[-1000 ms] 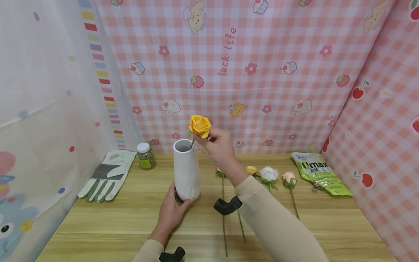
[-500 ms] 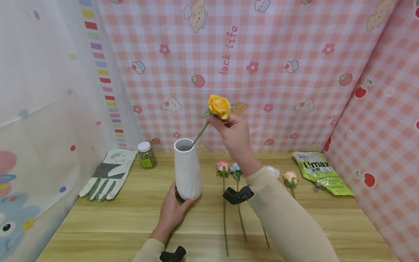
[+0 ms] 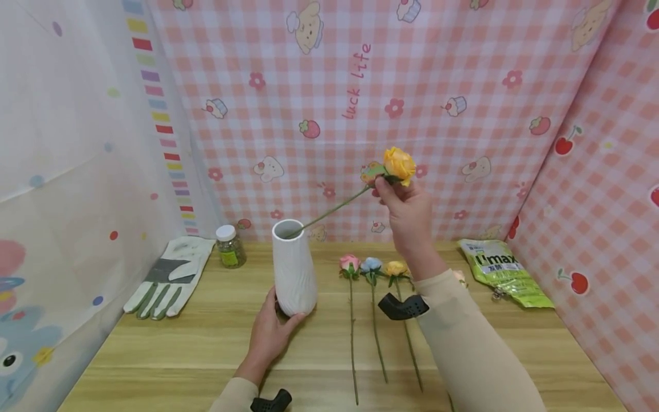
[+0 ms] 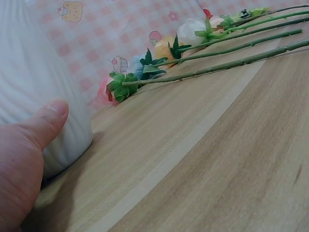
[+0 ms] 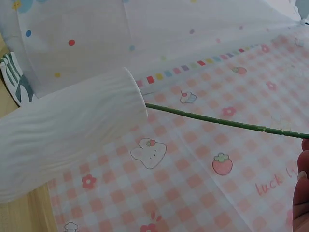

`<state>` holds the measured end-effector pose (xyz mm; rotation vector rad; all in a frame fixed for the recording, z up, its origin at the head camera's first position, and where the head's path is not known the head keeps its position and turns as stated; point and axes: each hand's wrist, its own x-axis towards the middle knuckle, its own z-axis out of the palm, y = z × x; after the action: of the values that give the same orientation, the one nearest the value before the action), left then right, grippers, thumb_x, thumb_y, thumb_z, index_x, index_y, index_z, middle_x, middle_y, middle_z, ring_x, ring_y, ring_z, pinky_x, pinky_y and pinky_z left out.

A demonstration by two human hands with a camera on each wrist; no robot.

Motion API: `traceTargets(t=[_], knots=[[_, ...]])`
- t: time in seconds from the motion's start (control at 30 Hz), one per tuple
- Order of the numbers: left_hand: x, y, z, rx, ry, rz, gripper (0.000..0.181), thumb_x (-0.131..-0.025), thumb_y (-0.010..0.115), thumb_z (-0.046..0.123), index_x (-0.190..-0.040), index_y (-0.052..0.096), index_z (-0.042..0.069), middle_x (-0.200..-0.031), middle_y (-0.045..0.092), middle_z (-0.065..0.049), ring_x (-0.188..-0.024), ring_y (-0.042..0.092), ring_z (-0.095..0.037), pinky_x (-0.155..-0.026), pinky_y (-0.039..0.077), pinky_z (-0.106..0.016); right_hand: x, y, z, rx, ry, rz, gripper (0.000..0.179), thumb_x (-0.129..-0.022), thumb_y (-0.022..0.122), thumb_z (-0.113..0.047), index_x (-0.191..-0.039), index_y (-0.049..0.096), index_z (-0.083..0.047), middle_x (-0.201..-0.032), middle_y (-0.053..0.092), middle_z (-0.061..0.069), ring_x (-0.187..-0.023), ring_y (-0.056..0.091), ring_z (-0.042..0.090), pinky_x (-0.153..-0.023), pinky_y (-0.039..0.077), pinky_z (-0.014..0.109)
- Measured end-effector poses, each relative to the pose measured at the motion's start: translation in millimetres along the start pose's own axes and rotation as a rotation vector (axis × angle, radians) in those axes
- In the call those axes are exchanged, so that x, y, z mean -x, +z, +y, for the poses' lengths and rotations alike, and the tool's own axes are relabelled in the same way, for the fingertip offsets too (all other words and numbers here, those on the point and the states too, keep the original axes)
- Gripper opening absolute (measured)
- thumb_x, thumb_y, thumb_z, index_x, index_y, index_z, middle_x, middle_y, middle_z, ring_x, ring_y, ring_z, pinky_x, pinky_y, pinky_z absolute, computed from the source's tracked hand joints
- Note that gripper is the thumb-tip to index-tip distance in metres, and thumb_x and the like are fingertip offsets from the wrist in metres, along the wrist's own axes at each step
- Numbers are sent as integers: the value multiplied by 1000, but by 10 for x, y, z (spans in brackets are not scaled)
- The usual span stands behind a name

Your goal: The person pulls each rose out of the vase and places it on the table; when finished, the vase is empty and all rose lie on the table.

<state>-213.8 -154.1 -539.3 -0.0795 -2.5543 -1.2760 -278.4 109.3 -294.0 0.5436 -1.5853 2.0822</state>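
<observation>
A white ribbed vase (image 3: 294,274) stands upright on the wooden table. Low on its side, my left hand (image 3: 270,335) holds it, thumb across the front and fingers round the left. My right hand (image 3: 413,220), raised to the right above the vase, pinches a yellow rose (image 3: 399,165) just under its bloom. Its green stem (image 5: 217,121) slants down to the left, and the lower end goes inside the vase mouth. In the right wrist view only a few of that hand's fingertips (image 5: 303,162) show at the edge.
On the table lie a pink rose (image 3: 350,263), a blue rose (image 3: 372,266), another yellow rose (image 3: 395,268), a white rose (image 4: 192,32) and a peach one (image 3: 460,277). A glove (image 3: 172,274) and a jar (image 3: 230,249) are left; a green packet (image 3: 501,272) is right.
My right hand has moved right and up with the yellow rose, so its stem now leans much further over and more of it shows above the vase mouth. The left hand stays put.
</observation>
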Motion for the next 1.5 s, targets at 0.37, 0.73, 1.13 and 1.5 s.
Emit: traceTargets(t=[0.37, 0.73, 1.13, 1.5], knots=[[-12, 18, 19, 12, 1, -1, 91, -79, 77, 44, -148, 30, 7, -140, 48, -17, -126, 48, -31, -101, 40, -49, 80, -429, 42, -158, 14, 157, 11, -90, 67, -12, -95, 71, -2, -80, 72, 3, -69, 61, 15, -63, 43, 23], [-6, 13, 21, 1, -19, -7, 92, -79, 77, 43, -148, 29, 8, -140, 48, -17, -126, 48, -31, -102, 39, -49, 264, -838, 154, -258, 91, 235, 16, -90, 67, -11, -92, 68, 5, -78, 69, 10, -65, 62, 17, -60, 51, 23], [5, -6, 19, 17, -11, -9, 91, -79, 77, 42, -148, 29, 7, -138, 49, -18, -125, 49, -31, -101, 39, -48, 610, -704, 733, -27, 370, 164, 8, -91, 67, -11, -87, 73, -7, -72, 68, -1, -66, 58, 11, -59, 44, 22], [4, -18, 29, 20, -3, -6, 89, -80, 78, 40, -148, 29, 7, -137, 50, -18, -123, 50, -31, -100, 41, -48, 887, -245, 1226, 203, 490, 27, 27, -92, 67, -22, -97, 70, 4, -86, 69, 7, -76, 57, 15, -68, 47, 31]])
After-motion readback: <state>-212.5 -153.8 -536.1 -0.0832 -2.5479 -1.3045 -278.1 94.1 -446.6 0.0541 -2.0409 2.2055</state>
